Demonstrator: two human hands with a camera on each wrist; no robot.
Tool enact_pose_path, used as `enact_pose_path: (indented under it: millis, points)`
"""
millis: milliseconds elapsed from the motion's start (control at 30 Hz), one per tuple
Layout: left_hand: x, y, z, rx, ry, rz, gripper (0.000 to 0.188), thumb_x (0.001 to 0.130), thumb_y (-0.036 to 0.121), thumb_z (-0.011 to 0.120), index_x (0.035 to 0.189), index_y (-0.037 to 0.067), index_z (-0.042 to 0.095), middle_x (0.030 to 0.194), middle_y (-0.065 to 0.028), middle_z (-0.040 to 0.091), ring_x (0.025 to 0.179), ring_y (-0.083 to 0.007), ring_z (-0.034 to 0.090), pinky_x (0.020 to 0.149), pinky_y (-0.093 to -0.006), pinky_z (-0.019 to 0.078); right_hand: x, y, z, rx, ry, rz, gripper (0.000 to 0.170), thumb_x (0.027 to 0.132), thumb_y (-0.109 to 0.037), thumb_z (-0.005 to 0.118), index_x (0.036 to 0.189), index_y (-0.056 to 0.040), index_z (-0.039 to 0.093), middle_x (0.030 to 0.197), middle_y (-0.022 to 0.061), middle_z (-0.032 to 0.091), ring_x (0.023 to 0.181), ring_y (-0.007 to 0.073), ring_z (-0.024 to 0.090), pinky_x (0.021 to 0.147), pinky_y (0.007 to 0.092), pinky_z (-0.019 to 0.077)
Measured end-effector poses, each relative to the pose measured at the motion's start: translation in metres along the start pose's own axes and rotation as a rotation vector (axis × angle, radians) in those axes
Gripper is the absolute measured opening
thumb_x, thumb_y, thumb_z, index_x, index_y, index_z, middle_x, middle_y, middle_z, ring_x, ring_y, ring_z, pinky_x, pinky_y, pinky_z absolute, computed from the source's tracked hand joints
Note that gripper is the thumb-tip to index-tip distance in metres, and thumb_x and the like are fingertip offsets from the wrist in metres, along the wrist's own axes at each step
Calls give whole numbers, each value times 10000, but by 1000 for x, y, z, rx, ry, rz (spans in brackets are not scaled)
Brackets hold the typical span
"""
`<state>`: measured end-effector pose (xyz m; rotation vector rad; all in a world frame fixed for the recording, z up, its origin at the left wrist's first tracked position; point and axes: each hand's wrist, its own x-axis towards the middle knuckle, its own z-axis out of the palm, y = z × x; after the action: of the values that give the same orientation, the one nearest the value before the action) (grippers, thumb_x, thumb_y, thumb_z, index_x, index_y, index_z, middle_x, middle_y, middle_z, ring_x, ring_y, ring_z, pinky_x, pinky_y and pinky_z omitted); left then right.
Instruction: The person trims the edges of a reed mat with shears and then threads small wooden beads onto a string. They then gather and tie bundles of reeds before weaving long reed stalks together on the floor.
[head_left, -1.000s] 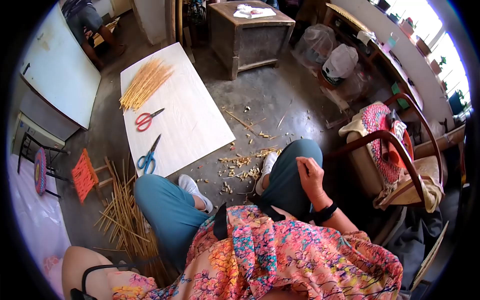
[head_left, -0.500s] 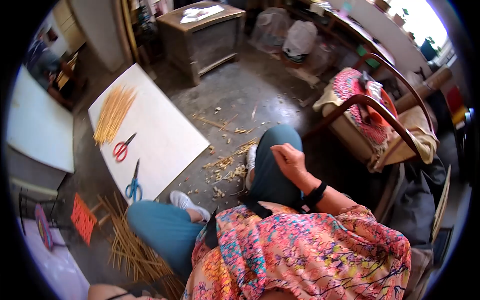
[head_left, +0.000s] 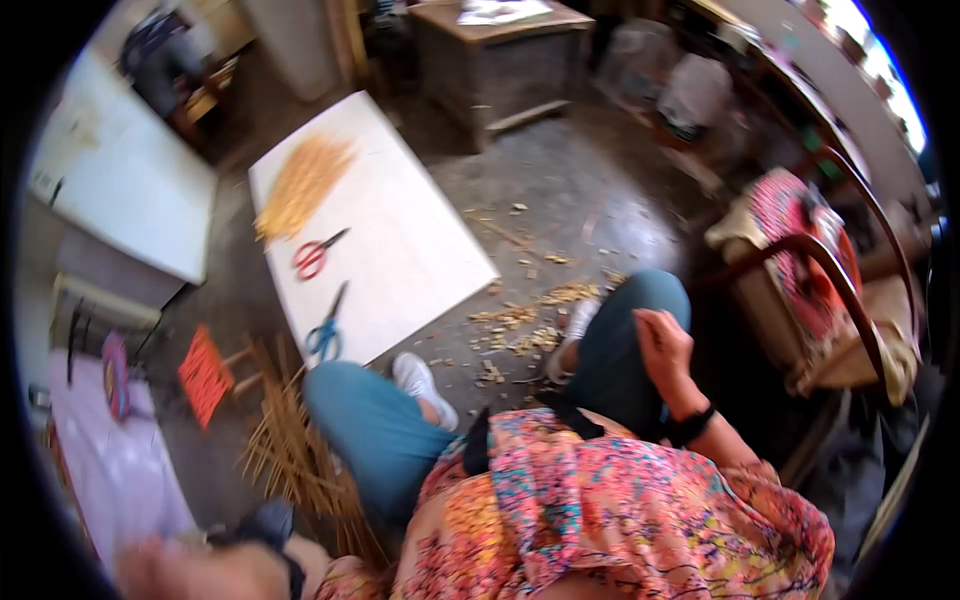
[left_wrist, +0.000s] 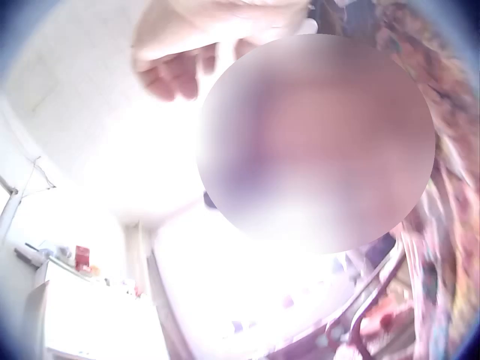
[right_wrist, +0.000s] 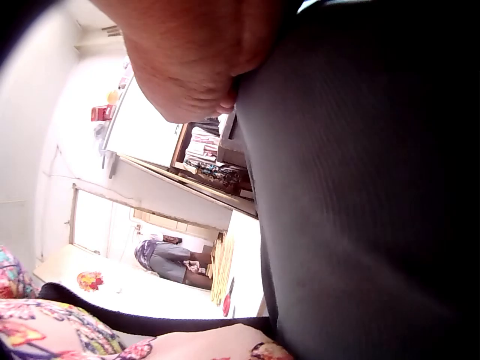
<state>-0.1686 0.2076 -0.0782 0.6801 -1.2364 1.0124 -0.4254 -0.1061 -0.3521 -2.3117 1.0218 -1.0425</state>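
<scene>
Teal trousers (head_left: 372, 422), plain, faintly rippled, right hand (head_left: 665, 352) on knee (head_left: 655, 289)

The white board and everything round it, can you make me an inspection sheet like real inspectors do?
Surface: white board, flat.
Job's things: bundle of straw-coloured stalks toward the far end; red-handled scissors; blue-handled scissors nearest the left knee.
Clutter: small pale bits on the floor; loose stalks heaped beside the left leg.
Hands: right hand rests on the right knee; left hand raised, blurred; nothing seen in either.
Cables: thin line on the wall, maybe one.
Surroundings: wooden cabinet, chair, another person behind.
</scene>
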Motion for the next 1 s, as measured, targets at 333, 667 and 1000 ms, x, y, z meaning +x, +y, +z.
enact_pose_path:
  millis: [333,667,1000]
  points:
    - [-216,-82,-163,527,-613,-1481,376,840,34,541,1210,8,473,1091,-104,548,1015,-169,518,854,-276,420,14,11,3,260,-248,377,120,852,-38,524,944,-24,599,713,15,566,568,67,507,495,188,396]
    - [-332,-58,-233,707,-767,-1862,396,842,187,584,1193,30,489,1065,-146,593,949,-215,569,806,-324,449,68,-17,104,386,-822,477,404,819,-78,533,1182,67,432,796,124,583,618,154,593,508,247,493]
    - [-362,-85,-222,545,-667,-2025,326,856,176,507,1109,-29,522,948,-164,625,882,-219,587,756,-307,444,57,-6,196,473,-1095,689,345,853,-189,556,1127,5,478,851,120,598,700,213,626,587,310,534]
